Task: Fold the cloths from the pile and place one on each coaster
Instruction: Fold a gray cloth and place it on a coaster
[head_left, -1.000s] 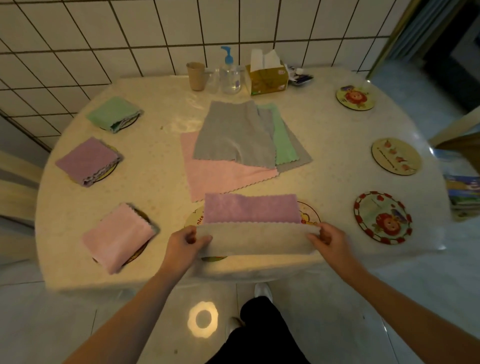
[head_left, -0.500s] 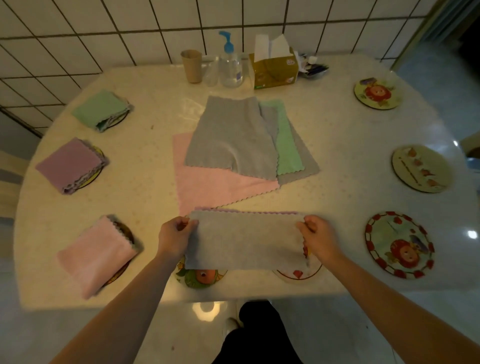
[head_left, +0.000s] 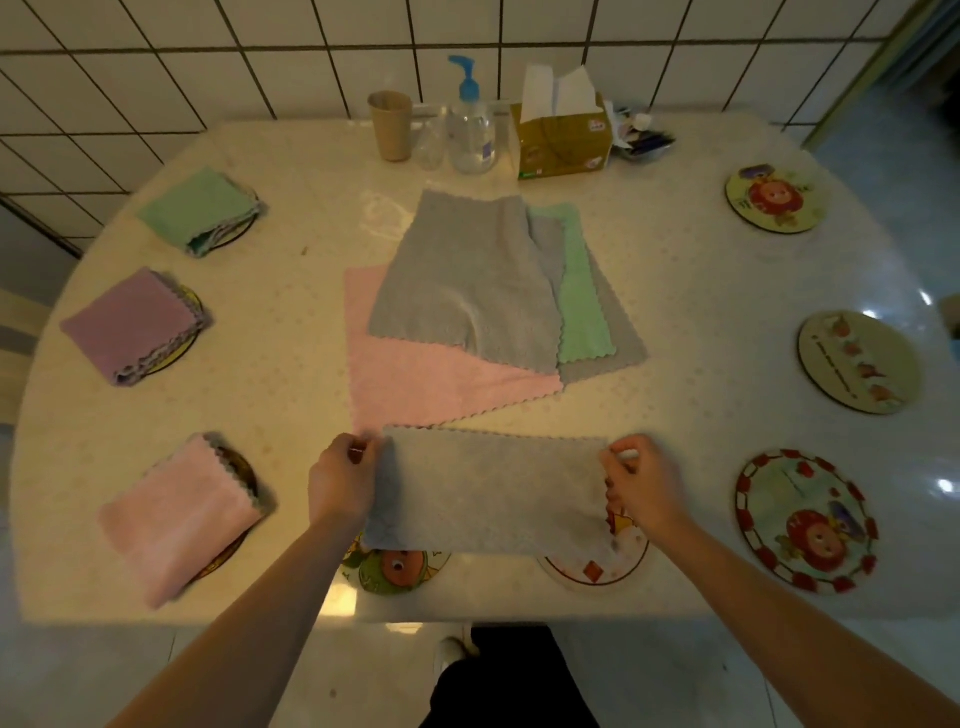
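A cloth folded in half (head_left: 491, 491), grey side up, lies at the table's near edge over two coasters (head_left: 395, 569) (head_left: 597, 564). My left hand (head_left: 340, 486) pinches its far left corner and my right hand (head_left: 641, 480) pinches its far right corner. Behind it in the middle of the table lies the pile of flat cloths (head_left: 467, 291): grey on top, pink, green and another grey beneath. On the left, three coasters carry folded cloths: green (head_left: 200, 210), purple (head_left: 132, 325) and pink (head_left: 179, 514). Three bare coasters (head_left: 769, 197) (head_left: 857, 361) (head_left: 805, 522) sit on the right.
Along the tiled back wall stand a brown cup (head_left: 390, 124), a pump bottle (head_left: 470, 130), a tissue box (head_left: 561, 135) and small clutter (head_left: 641, 140). The round table (head_left: 675, 249) ends just before my body; floor shows below.
Both hands carried the cloth's near edge up and over to the far edge, so the purple face is covered and the grey side now lies on top.
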